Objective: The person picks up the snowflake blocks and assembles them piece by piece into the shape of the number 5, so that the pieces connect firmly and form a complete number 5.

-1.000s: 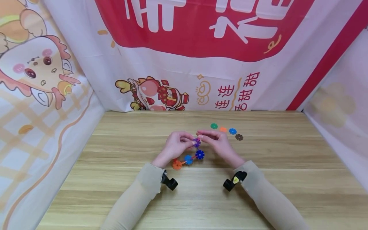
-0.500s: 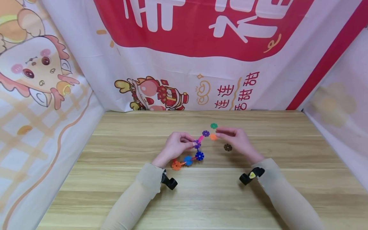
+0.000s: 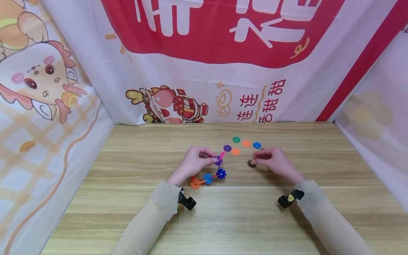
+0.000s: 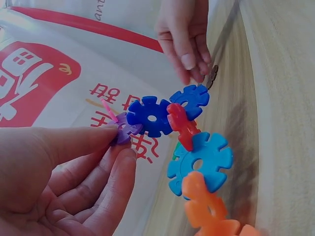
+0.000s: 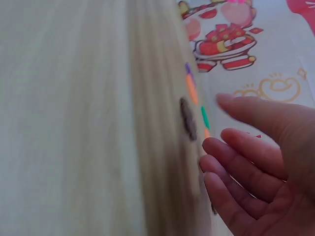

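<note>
My left hand (image 3: 197, 162) pinches a purple snowflake disc (image 4: 124, 129) between thumb and fingers. That disc belongs to a joined chain with a pink disc (image 3: 222, 154), dark blue discs (image 4: 151, 117), a red disc (image 4: 182, 126), a light blue disc (image 4: 201, 163) and orange discs (image 4: 205, 201). To the right, my right hand (image 3: 273, 161) is held with thumb and fingers apart, just beside a loose brown disc (image 5: 187, 119) lying on the table. In the right wrist view a gap shows between the fingertips and this disc.
Loose discs lie on the wooden table (image 3: 242, 219) beyond the hands: purple (image 3: 227, 148), orange (image 3: 235, 151), green (image 3: 236, 140), a second orange (image 3: 246, 143) and blue (image 3: 256, 145). Another dark disc is mostly hidden behind the right hand. A printed cloth (image 3: 191, 71) hangs behind.
My right hand has left the pink end of the chain and moved right, past the orange disc, to the brown disc. The left hand keeps its hold almost in place.
</note>
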The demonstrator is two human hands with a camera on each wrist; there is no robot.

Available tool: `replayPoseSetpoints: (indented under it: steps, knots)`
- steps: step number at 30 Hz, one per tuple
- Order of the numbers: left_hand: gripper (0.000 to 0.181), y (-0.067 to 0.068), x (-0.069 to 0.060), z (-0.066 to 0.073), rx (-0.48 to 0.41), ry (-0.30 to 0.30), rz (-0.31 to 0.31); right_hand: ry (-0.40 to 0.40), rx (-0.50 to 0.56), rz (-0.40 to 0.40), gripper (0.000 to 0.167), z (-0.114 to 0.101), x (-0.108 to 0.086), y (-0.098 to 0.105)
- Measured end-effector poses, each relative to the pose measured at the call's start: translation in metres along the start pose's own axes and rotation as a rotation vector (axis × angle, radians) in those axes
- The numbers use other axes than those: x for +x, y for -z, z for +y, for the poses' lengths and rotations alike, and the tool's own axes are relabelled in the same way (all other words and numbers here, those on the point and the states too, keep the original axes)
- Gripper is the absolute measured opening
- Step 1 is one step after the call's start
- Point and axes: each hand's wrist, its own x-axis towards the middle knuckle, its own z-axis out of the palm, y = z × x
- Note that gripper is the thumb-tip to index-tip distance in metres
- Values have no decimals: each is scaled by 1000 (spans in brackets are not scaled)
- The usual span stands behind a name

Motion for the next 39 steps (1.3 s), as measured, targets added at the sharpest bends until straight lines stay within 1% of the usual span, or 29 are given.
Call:
replayPoseSetpoints:
  steps: [3,5,10,14,20,26,30,33,39]
  knots:
    - [8,1,-1,0,19,0,-2,6,-75,-8,36,3,-2,0]
    - [8,1,-1,0,22,-3,-5,6,-100,-20,37,3,-3,-1]
    - [8,1,0,-1,33,-9,-7,-10,-128,-40,32,3,-1,-4]
    - [8,1,0,-2,34,-1,-4,-29,-132,-52,27,3,1,-5]
    - [7,1,0,-2,28,4,-1,-28,-112,-65,25,0,4,-5]
    - [8,2,-1,0,40,-18,-7,-32,-67,-75,25,-2,5,-4]
    - [7,2,-1,0,28,-15,-13,-23,-32,-76,24,-3,5,-4]
    - [7,2,0,0,14,0,-13,-10,-22,-66,21,-4,5,-4]
    - [7,2,0,0,23,9,-7,23,-9,-45,12,-9,4,-6]
